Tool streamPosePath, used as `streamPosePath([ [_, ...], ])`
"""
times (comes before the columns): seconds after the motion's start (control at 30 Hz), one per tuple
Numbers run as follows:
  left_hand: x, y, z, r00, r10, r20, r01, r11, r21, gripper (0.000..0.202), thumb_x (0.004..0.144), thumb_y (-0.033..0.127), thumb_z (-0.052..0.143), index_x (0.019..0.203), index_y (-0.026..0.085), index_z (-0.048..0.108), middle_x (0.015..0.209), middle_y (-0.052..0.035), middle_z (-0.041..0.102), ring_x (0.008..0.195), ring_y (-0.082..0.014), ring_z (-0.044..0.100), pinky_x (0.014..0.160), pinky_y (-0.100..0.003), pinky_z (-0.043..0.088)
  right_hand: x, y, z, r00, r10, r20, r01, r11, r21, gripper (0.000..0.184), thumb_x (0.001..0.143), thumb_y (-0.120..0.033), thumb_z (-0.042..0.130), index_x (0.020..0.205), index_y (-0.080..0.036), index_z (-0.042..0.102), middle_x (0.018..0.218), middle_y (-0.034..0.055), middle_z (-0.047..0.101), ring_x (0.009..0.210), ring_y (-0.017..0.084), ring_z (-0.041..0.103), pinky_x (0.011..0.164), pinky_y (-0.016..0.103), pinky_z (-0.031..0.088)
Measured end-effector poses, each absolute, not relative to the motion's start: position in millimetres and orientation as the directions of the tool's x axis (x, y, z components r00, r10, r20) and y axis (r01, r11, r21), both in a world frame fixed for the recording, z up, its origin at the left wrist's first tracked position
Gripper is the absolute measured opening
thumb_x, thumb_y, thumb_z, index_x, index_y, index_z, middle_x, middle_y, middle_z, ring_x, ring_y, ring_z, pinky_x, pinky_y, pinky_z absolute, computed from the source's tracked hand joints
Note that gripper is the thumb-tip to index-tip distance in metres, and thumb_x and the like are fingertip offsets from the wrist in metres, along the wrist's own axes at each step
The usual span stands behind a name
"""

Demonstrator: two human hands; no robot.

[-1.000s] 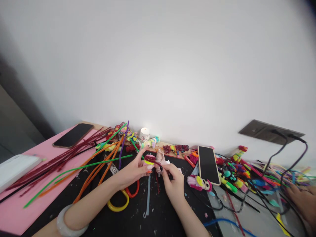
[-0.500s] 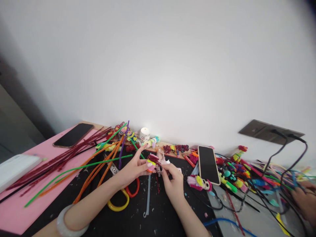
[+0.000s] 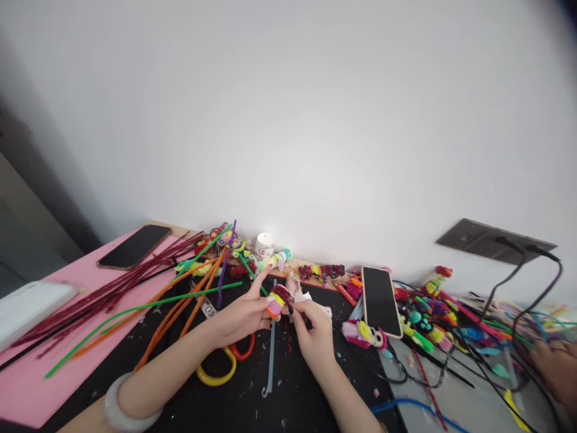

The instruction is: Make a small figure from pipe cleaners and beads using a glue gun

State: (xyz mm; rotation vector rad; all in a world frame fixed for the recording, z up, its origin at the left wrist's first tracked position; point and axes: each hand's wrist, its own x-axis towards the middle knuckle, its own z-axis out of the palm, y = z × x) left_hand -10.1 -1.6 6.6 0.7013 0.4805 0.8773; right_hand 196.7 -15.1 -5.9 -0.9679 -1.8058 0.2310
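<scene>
- The wall (image 3: pixel 288 120) stood behind everything and filled most of the view.
- The black tabletop (image 3: pixel 238 415) lay below both hands, flecked with small scraps.
- The pink sheet (image 3: pixel 27 391) covered the left part of the work area.
- The dark red stems (image 3: pixel 117 294) lay in a long bundle across this sheet.
- The left hand (image 3: pixel 246 313) was clamped on the fuzzy figure (image 3: pixel 280 297), its thumb on top and its forefinger pointing away from the rest.
- The right hand (image 3: pixel 315 328) had thumb and forefinger pinched together at the figure's dark red end; its other fingers were curled, their tips hidden.
- The pale-rimmed phone (image 3: pixel 381 300) lay to the right of the right hand.
- The scissors (image 3: pixel 216 383), with yellow and red handles, lay partly beneath the left forearm.
- The figure, banded dark red, yellow, pink and orange, was between the two hands, above the tabletop.
- The white cup (image 3: pixel 264 245) stood near the wall, beyond the left hand.
</scene>
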Motion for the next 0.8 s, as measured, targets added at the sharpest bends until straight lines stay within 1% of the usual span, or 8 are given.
streamPosePath([
  [0.13, -8.1, -0.3, 3.1, 0.56, 0.821, -0.114, -0.527, 0.459, 0.715, 0.129, 0.096, 0.028, 0.081, 0.174, 0.038, -0.021, 0.09, -0.0004, 0.073, 0.079, -0.0155, 0.066, 0.076, -0.03, 0.038, 196.6, -15.7, -6.4, -0.171, 0.699, 0.694, 0.5, 0.669, -0.55, 0.027, 0.109, -0.022, 0.059, 0.086, -0.022, 0.073, 0.072, 0.0034, 0.074, 0.064, 0.018, 0.072, 0.06, 0.025, 0.053],
  [0.33, -2.7, -2.9, 10.7, 0.517, 0.845, -0.14, -0.52, 0.44, 0.732, 0.118, 0.1, 0.035, 0.077, 0.177, 0.042, -0.012, 0.09, 0.0019, 0.068, 0.075, -0.0148, 0.062, 0.074, -0.03, 0.039, 196.3, -16.8, -9.6, -0.215, 0.675, 0.706, 0.5, 0.697, -0.514, 0.026, 0.11, -0.02, 0.056, 0.091, -0.022, 0.073, 0.075, 0.0038, 0.075, 0.066, 0.017, 0.072, 0.062, 0.024, 0.054],
  [0.47, -1.5, -4.6, 13.6, 0.482, 0.86, -0.168, -0.508, 0.43, 0.747, 0.125, 0.097, 0.039, 0.083, 0.177, 0.038, -0.012, 0.088, 0.0031, 0.066, 0.075, -0.0143, 0.06, 0.074, -0.03, 0.038, 196.6, -17.4, -10.5, -0.251, 0.67, 0.698, 0.517, 0.703, -0.489, 0.027, 0.111, -0.018, 0.054, 0.092, -0.022, 0.073, 0.077, 0.0047, 0.076, 0.068, 0.018, 0.072, 0.063, 0.025, 0.055],
  [0.7, -2.1, -6.2, 14.5, 0.479, 0.863, -0.16, -0.477, 0.408, 0.778, 0.131, 0.091, 0.045, 0.087, 0.177, 0.031, -0.012, 0.082, 0.0058, 0.062, 0.075, -0.0143, 0.052, 0.078, -0.031, 0.034, 197.0, -16.6, -9.6, -0.269, 0.693, 0.669, 0.526, 0.687, -0.501, 0.027, 0.11, -0.019, 0.054, 0.091, -0.021, 0.073, 0.075, 0.0046, 0.074, 0.066, 0.019, 0.071, 0.061, 0.026, 0.055],
  [0.8, -1.5, -5.8, 15.1, 0.463, 0.87, -0.168, -0.439, 0.39, 0.809, 0.132, 0.089, 0.049, 0.088, 0.178, 0.029, -0.007, 0.079, 0.0079, 0.058, 0.073, -0.0138, 0.049, 0.078, -0.032, 0.033, 196.7, -16.6, -9.3, -0.274, 0.692, 0.668, 0.523, 0.69, -0.5, 0.026, 0.11, -0.018, 0.053, 0.091, -0.022, 0.072, 0.076, 0.0039, 0.074, 0.066, 0.019, 0.072, 0.061, 0.026, 0.056],
])
